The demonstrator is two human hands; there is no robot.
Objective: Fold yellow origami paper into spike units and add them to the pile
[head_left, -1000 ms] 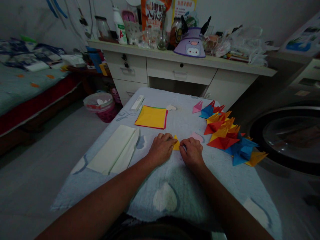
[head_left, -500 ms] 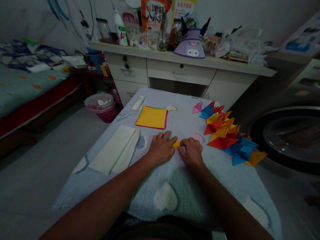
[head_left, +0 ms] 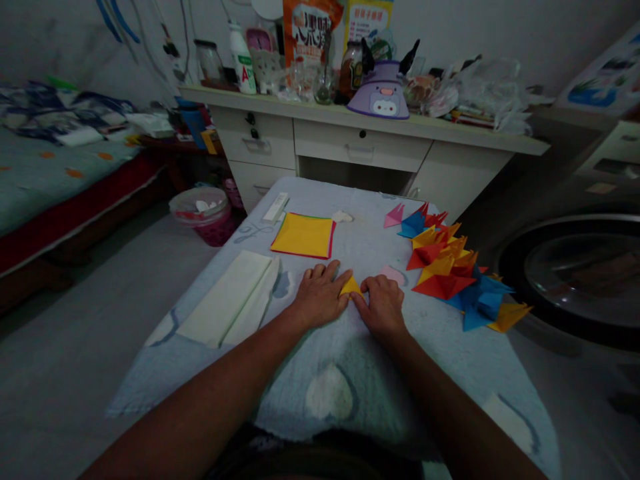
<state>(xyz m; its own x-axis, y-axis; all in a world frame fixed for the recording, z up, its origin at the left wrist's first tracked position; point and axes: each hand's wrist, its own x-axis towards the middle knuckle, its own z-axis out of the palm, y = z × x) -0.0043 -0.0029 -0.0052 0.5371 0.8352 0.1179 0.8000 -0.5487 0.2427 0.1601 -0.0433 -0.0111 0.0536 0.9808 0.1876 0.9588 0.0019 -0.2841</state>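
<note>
A small folded yellow paper (head_left: 351,287) lies on the light blue cloth (head_left: 340,373) covering the table, between my two hands. My left hand (head_left: 320,297) rests on its left side with fingers stretched forward and flat. My right hand (head_left: 383,303) presses its right side with fingers curled down on the paper. A square stack of coloured paper (head_left: 303,235), yellow on top, lies just beyond my left hand. To the right lies a heap of folded paper pieces (head_left: 450,270) in red, yellow, blue and pink.
A folded white cloth (head_left: 230,298) lies at the table's left. A white stick-like box (head_left: 275,206) sits at the far left corner. Beyond stands a cluttered desk (head_left: 360,127); a pink bin (head_left: 203,212) and a bed (head_left: 50,173) at left, a washing machine (head_left: 575,267) at right.
My left hand's fingers have stretched out flat from a curled pose. Both hands have shifted slightly on the yellow paper, whose tip now shows a little more.
</note>
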